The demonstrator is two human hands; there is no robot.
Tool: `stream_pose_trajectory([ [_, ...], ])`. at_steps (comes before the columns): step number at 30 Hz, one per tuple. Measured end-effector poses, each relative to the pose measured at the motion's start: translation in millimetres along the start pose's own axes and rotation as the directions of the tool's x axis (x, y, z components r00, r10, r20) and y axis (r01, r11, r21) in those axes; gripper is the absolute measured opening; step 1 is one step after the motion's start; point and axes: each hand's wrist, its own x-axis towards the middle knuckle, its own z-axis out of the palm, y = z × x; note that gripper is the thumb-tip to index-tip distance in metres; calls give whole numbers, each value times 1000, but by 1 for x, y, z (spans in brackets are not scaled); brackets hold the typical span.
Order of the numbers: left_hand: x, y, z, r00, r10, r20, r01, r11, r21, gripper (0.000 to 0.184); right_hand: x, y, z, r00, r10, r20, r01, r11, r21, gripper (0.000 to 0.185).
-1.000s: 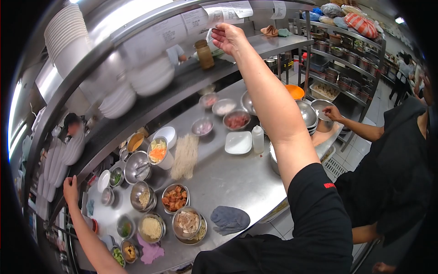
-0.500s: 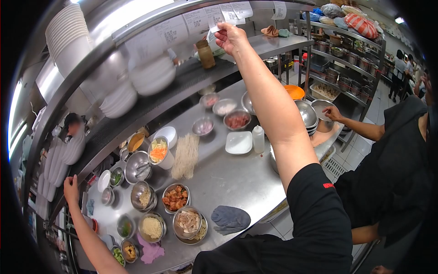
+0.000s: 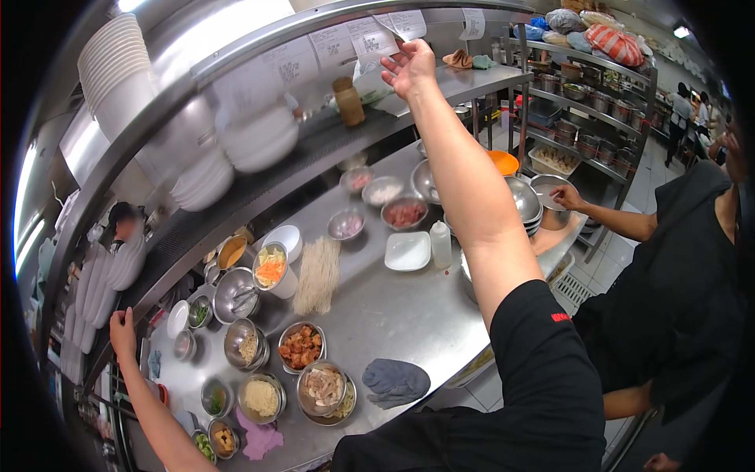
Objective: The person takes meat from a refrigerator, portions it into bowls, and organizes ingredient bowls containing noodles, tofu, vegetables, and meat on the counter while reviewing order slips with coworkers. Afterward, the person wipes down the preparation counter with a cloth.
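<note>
My right hand is raised to the rail above the table, thumb and forefinger at the lower edge of a printed order slip; the other fingers are loosely spread. That slip is bent outward. Beside it hangs another order slip, with more slips to the left. My left hand rests at the left end of the metal shelf edge, its fingers curled against it. Below lie a bundle of pale noodles, a bowl of reddish-brown chunks and a bowl of sliced pale meat.
A brown jar stands on the shelf, near stacked white bowls. A white square dish, squeeze bottle and grey cloth are on the table. At right, a co-worker's hand is over a metal bowl.
My right hand has moved slightly right and down, from one order slip to the slip beside it. The first slip now hangs down. My left hand stays at the shelf edge.
</note>
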Motion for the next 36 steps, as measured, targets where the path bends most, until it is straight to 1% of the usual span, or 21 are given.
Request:
stream_pose_trajectory([
  [2,1,-3,2,1000,9,-10,-9,1000,-7,40,-5,-1,-2,999,-16,40,15,999,36,37],
  [3,1,-3,2,1000,16,-18,-16,1000,-14,40,-4,-1,-4,999,-17,41,16,999,37,37],
  [5,1,-3,2,1000,13,-13,-13,1000,-15,40,-2,-1,-6,1000,-2,20,0,993,115,36],
  [6,1,-3,2,1000,10,-5,-10,1000,-15,40,-1,1,-5,1000,-2,22,-1,993,115,36],
  [8,-1,-3,1,999,26,-19,-27,1000,-12,40,3,5,-1,992,4,-127,-5,1000,-5,31],
  [9,-1,-3,1,998,45,-31,-45,999,-8,40,5,7,-3,993,-4,-116,-5,998,-70,25],
  [10,-1,-2,1,998,46,-31,-46,999,-9,40,6,10,-4,993,-4,-117,-4,998,-70,25],
  [12,-2,0,1,999,24,-29,-24,1000,-9,40,5,15,-4,996,-49,-77,34,984,-175,23],
  [15,-3,2,0,999,17,-39,-16,1000,26,40,2,16,-1,997,-39,-73,25,983,-183,22],
  [20,-1,1,0,1000,20,-12,-20,1000,16,40,4,16,-2,997,-49,-61,35,977,-213,22],
  [22,-3,2,0,1000,13,-16,-13,1000,8,40,7,11,-4,998,47,-50,-52,993,-106,26],
  [25,-3,2,0,999,21,-32,-21,1000,7,40,10,9,-2,994,60,-94,-70,992,-108,29],
  [29,-2,1,1,1000,16,-27,-16,1000,3,39,8,9,0,994,18,-111,-38,983,-182,26],
  [31,-3,2,0,1000,21,-23,-21,1000,2,39,7,10,1,994,-44,-102,19,972,-233,23],
  [36,-6,7,-2,1000,14,-28,-14,1000,11,40,5,11,4,996,-26,-85,4,970,-243,21],
])
